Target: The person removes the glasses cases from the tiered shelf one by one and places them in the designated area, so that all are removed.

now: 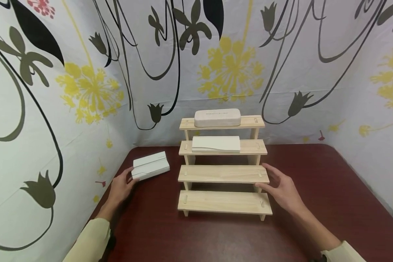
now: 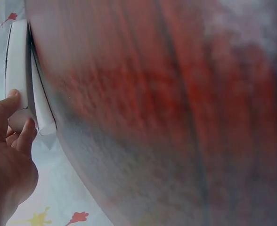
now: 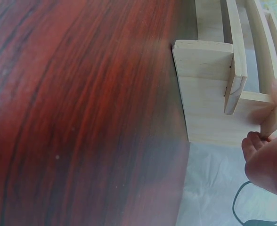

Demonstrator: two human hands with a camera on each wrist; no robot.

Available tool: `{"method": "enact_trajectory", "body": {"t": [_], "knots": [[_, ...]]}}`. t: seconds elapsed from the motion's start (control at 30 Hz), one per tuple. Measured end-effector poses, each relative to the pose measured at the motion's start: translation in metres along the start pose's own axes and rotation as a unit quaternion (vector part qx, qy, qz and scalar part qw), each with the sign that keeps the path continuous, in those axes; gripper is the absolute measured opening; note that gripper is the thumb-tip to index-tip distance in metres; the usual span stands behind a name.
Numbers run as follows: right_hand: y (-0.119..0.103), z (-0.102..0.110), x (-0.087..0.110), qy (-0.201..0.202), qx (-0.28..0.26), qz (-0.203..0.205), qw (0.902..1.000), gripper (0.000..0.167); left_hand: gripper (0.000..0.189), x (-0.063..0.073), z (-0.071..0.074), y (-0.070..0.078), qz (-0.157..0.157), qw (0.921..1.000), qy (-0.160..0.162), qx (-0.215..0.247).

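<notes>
At the left of the table, my left hand (image 1: 120, 187) grips the near left end of a white case (image 1: 150, 165) with a folded flap. In the left wrist view, the thumb lies on the case (image 2: 20, 61) and the fingers curl at its end. My right hand (image 1: 283, 189) holds the right end of a four-tier wooden rack (image 1: 222, 174) at the second tier from the bottom. The right wrist view has that hand (image 3: 270, 157) partly cut off, thumb on the board's edge and fingers below it. The rack stands upright on the table.
A rounded off-white case (image 1: 217, 118) with faint lettering sits on the rack's top tier. A flat cream case (image 1: 216, 144) lies on the tier below it. Patterned cloth (image 1: 196, 87) surrounds the dark red-brown table (image 1: 216, 240) at the back and sides.
</notes>
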State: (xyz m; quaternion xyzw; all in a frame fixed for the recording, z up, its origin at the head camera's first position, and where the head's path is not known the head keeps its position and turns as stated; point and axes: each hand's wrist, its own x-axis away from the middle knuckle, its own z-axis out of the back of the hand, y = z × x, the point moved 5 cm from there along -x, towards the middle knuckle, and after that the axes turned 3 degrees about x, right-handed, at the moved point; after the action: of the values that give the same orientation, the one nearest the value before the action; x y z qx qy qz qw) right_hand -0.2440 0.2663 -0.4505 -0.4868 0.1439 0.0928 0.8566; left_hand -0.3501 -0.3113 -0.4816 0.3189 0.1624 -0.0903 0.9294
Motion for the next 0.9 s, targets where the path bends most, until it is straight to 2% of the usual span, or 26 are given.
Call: {"method": "enact_trajectory", "body": {"t": [0.2, 0.37, 0.9], "knots": [[0.001, 0.0, 0.0, -0.004, 0.012, -0.006, 0.9999, 0.083, 0.056, -0.004, -0.003, -0.007, 0.005, 0.9996, -0.019, -0.019], [0.001, 0.0, -0.001, -0.005, 0.011, -0.006, 0.9999, 0.083, 0.057, -0.009, -0.006, -0.01, 0.023, 0.9987, -0.035, -0.029], [0.0, 0.001, -0.001, -0.006, 0.014, -0.01, 0.9998, 0.083, 0.058, -0.016, -0.01, -0.015, 0.035, 0.9972, -0.05, -0.043]]}}
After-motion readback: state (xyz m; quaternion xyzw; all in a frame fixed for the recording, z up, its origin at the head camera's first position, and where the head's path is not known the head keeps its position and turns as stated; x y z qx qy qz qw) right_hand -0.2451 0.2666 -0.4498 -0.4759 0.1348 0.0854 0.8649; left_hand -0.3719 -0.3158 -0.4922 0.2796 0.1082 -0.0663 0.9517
